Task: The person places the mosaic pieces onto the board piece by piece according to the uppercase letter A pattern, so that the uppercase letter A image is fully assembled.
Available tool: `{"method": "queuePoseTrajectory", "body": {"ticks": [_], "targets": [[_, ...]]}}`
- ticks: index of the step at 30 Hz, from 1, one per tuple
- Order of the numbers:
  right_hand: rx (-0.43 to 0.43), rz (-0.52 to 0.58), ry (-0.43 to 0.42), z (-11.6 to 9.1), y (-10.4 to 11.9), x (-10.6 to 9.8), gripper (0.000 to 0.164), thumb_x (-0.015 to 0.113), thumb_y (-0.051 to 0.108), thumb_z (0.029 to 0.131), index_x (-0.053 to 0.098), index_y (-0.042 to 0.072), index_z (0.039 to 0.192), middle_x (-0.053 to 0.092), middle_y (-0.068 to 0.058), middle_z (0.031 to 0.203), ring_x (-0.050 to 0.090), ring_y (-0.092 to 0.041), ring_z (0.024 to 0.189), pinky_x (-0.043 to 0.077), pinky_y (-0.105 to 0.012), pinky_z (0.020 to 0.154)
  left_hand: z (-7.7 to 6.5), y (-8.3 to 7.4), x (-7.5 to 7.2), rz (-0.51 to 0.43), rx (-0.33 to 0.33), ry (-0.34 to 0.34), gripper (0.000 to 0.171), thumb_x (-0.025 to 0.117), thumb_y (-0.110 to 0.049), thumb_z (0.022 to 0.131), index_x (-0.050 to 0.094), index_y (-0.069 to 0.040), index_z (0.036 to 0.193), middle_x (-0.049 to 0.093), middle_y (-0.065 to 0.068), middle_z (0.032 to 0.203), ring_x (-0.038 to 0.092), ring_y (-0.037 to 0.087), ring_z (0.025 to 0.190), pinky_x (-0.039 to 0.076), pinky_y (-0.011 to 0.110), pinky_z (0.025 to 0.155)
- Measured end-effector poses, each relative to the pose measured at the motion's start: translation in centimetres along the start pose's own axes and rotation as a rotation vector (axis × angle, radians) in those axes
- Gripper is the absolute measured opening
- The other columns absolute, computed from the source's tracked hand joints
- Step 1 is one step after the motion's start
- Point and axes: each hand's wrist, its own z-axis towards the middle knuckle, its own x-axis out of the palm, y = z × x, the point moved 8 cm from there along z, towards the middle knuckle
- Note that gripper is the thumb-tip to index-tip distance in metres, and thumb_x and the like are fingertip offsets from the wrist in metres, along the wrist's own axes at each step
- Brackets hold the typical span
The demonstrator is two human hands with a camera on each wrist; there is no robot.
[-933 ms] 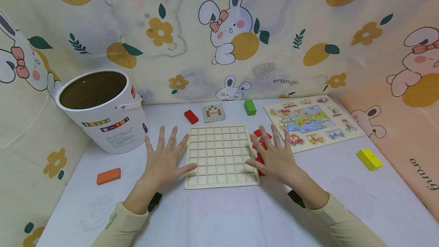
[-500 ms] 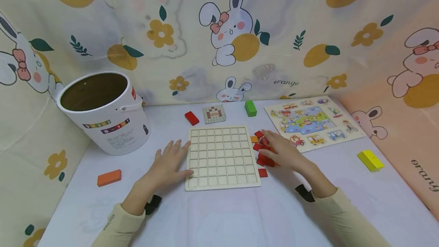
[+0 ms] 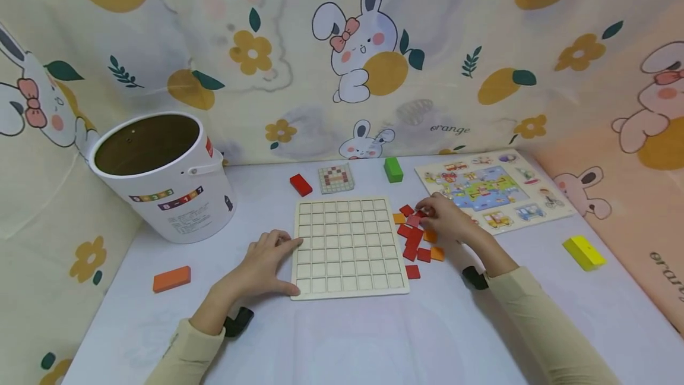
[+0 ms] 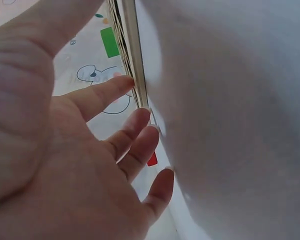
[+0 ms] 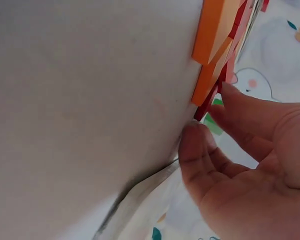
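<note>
A pale wooden grid board lies in the middle of the table. My left hand rests at its left side, fingers loosely bent, index fingertip on the edge and thumb by the near corner. The left wrist view shows the fingers lined up along the board's edge. Beside the board's right side lies a loose group of red tiles and orange tiles. At the far end of this group my right hand bends thumb and fingers round a red tile, fingertips right at its ends.
Behind the board are a red block, a small pattern card and a green block. A white bucket stands at back left, an orange block before it. To the right lie a picture puzzle and yellow block.
Both hands were spread above the board's sides. The left has come down to the board's left edge; the right has swept over the tiles, spreading them, and curled its fingers at the far end.
</note>
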Motion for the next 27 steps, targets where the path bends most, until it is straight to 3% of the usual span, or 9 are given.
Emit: {"method": "queuePoseTrajectory", "body": {"ticks": [5,16,19,22,25,27], "targets": [[0.039,-0.008,0.015,0.1,0.0,0.2,0.017,0.066,-0.002,0.091,0.065,-0.003,0.108,0.055,-0.015,0.098,0.051,-0.03,0.091,0.047,-0.043,0.083,0.1,0.2,0.4,-0.038,0.004,0.008,0.103,0.091,-0.051,0.062,0.049,-0.014,0.148,0.041,0.011,0.143,0.036,0.028,0.125,0.036,0.048,0.096],[0.189,0.034,0.086,0.4,-0.4,0.3,0.023,0.068,-0.001,0.09,0.06,-0.003,0.111,0.062,-0.016,0.1,0.056,-0.03,0.092,0.052,-0.043,0.086,0.2,0.4,0.7,-0.079,0.001,0.005,0.105,0.092,-0.05,0.062,0.047,-0.012,0.149,0.039,0.011,0.145,0.035,0.028,0.126,0.038,0.05,0.102],[0.176,0.023,0.065,0.7,-0.2,-0.1,0.017,0.068,-0.003,0.089,0.06,-0.002,0.104,0.061,-0.016,0.096,0.055,-0.03,0.089,0.052,-0.04,0.081,0.2,0.4,0.7,-0.081,0.008,0.008,0.106,0.091,-0.052,0.062,0.046,-0.012,0.15,0.039,0.011,0.146,0.035,0.028,0.126,0.038,0.05,0.102],[0.14,0.031,-0.017,1.5,0.3,-0.8,0.013,0.066,-0.005,0.09,0.06,-0.002,0.101,0.061,-0.016,0.094,0.055,-0.03,0.086,0.05,-0.038,0.077,0.2,0.5,0.7,-0.088,0.011,0.01,0.106,0.091,-0.051,0.063,0.046,-0.012,0.15,0.039,0.011,0.146,0.035,0.028,0.126,0.038,0.049,0.101],[0.075,0.079,-0.095,2.9,1.6,-1.1,0.013,0.063,-0.005,0.092,0.061,-0.003,0.104,0.061,-0.017,0.096,0.054,-0.03,0.084,0.047,-0.036,0.072,0.3,0.7,0.6,-0.087,0.012,0.004,0.106,0.091,-0.051,0.062,0.046,-0.011,0.15,0.039,0.011,0.146,0.036,0.028,0.125,0.038,0.05,0.1],[0.013,0.148,-0.089,4.2,2.8,-0.6,0.014,0.063,-0.004,0.093,0.062,-0.004,0.107,0.061,-0.018,0.098,0.055,-0.029,0.082,0.048,-0.034,0.069,0.3,0.9,0.5,-0.088,0.013,0.002,0.106,0.092,-0.05,0.062,0.046,-0.011,0.15,0.039,0.01,0.145,0.036,0.027,0.125,0.038,0.05,0.101]]}}
